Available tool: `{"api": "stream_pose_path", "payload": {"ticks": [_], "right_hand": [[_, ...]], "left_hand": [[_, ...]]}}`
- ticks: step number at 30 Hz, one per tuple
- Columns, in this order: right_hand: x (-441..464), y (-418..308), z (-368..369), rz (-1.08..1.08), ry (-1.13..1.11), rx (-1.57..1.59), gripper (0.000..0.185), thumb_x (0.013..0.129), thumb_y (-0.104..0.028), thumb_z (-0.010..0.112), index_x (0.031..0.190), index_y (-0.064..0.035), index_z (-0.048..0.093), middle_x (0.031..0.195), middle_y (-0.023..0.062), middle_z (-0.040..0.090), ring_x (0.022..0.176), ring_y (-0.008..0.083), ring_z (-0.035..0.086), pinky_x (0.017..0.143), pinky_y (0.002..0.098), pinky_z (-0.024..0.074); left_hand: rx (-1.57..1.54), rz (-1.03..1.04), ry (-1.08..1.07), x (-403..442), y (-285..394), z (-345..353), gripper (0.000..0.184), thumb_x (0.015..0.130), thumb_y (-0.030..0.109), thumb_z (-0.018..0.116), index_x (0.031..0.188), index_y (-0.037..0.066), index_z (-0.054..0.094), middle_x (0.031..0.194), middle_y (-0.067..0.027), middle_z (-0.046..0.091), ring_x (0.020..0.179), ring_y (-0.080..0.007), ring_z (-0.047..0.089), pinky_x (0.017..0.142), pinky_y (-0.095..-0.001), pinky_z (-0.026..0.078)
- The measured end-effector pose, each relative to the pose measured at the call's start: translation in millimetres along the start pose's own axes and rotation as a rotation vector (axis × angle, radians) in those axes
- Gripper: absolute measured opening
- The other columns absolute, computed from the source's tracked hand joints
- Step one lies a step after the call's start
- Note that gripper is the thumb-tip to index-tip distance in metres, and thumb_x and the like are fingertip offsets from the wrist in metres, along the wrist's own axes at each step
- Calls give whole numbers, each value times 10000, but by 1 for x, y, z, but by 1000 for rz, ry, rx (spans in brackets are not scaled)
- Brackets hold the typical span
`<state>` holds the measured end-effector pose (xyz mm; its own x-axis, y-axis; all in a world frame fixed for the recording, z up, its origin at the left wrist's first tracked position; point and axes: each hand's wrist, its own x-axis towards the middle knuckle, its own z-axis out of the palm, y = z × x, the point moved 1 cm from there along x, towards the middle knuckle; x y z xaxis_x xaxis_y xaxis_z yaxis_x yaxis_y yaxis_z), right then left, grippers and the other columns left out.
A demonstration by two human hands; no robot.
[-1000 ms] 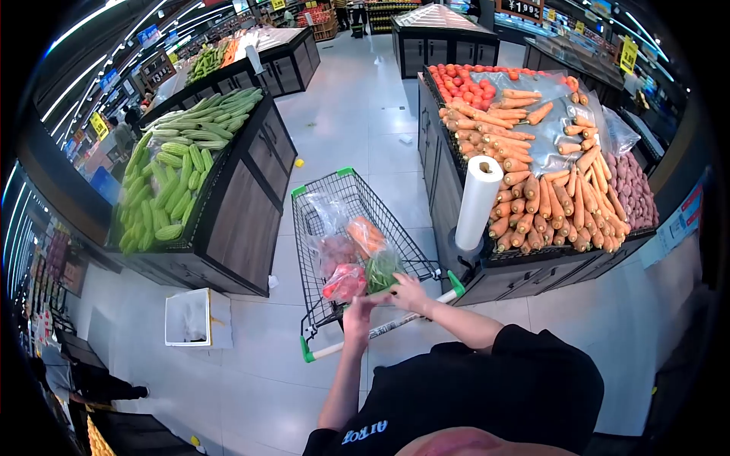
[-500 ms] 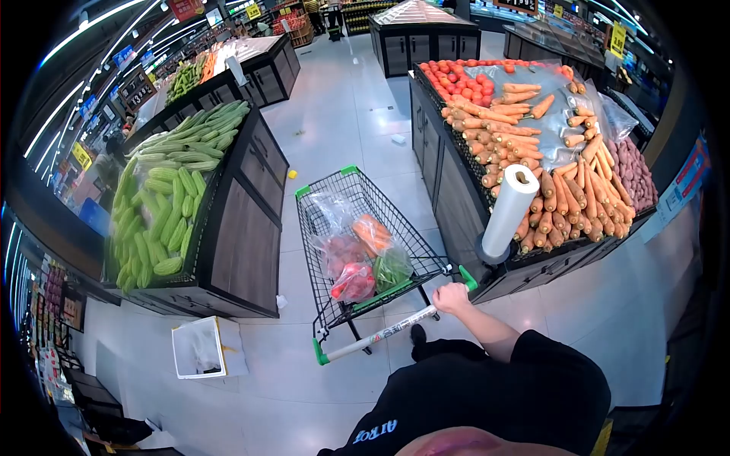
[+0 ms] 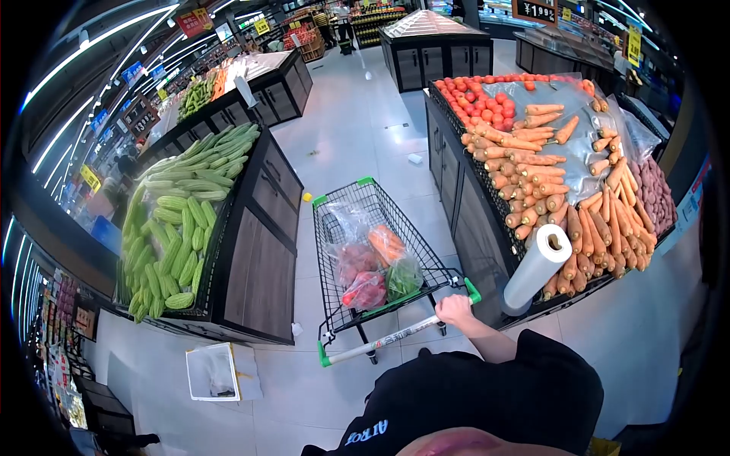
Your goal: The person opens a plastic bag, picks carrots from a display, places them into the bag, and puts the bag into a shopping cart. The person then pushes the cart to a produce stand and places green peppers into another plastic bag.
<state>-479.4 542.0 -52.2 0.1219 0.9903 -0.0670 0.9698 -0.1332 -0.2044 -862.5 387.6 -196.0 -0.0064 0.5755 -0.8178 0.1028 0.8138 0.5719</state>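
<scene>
My right hand (image 3: 455, 309) is wrapped round the right end of the handle bar (image 3: 388, 340) of a shopping cart, beside its green corner piece. My left hand is out of view. Inside the black wire cart (image 3: 332, 296) lie clear plastic bags: one with carrots (image 3: 386, 243), one with reddish-purple produce (image 3: 355, 262), one with red produce (image 3: 364, 291) and one with green vegetables (image 3: 404, 278). The bags touch one another toward the handle end of the cart.
Left of the cart is a stand with green gourds (image 3: 175, 251). At the right a stand holds carrots (image 3: 532, 163), tomatoes (image 3: 479, 102) and purple produce (image 3: 652, 194), with a plastic bag roll (image 3: 537, 267) at its corner. A white foam box (image 3: 213, 372) sits on the floor.
My left hand has left the bags and gone out of view. My right hand moved from the bags to the handle and closed on it.
</scene>
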Motion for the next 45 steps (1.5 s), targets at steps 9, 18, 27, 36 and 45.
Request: {"api": "stream_pose_path", "payload": {"ticks": [9, 18, 27, 36, 45], "right_hand": [[79, -5, -7, 74, -88, 20, 441, 896, -368, 475, 725, -60, 739, 710, 174, 704, 712, 368, 705, 708, 482, 557], [143, -7, -5, 97, 63, 38, 404, 889, -362, 509, 679, -88, 717, 663, 135, 690, 637, 341, 689, 640, 480, 543], [210, 3, 2, 122, 173, 46, 317, 829, -323, 542, 641, -118, 694, 596, 127, 653, 569, 353, 652, 587, 476, 523], [281, 7, -10, 172, 207, -11, 335, 838, -323, 513, 608, -124, 653, 550, 114, 618, 497, 350, 605, 531, 474, 494], [369, 28, -15, 192, 261, 24, 379, 852, -322, 526, 564, -95, 623, 548, 111, 614, 503, 336, 611, 568, 459, 489]], "left_hand": [[62, 35, -85, 56, 88, 19, 463, 1028, 431, 491, 1122, -8, 608, 1090, -165, 700, 977, -244, 685, 867, -368, 539], [151, 13, -163, 136, 182, 5, 465, 1023, 430, 499, 1163, -5, 588, 1099, -164, 696, 975, -249, 684, 864, -370, 540], [270, -42, -230, 228, 291, -39, 472, 1018, 428, 508, 1204, -2, 568, 1107, -163, 692, 972, -253, 683, 860, -371, 542], [452, -4, -386, 303, 407, -26, 486, 1013, 427, 516, 1245, 1, 548, 1116, -162, 688, 970, -257, 682, 856, -373, 543], [435, -53, -413, 326, 449, -36, 505, 1008, 426, 525, 1287, 5, 528, 1124, -162, 683, 968, -261, 681, 852, -374, 544]]}}
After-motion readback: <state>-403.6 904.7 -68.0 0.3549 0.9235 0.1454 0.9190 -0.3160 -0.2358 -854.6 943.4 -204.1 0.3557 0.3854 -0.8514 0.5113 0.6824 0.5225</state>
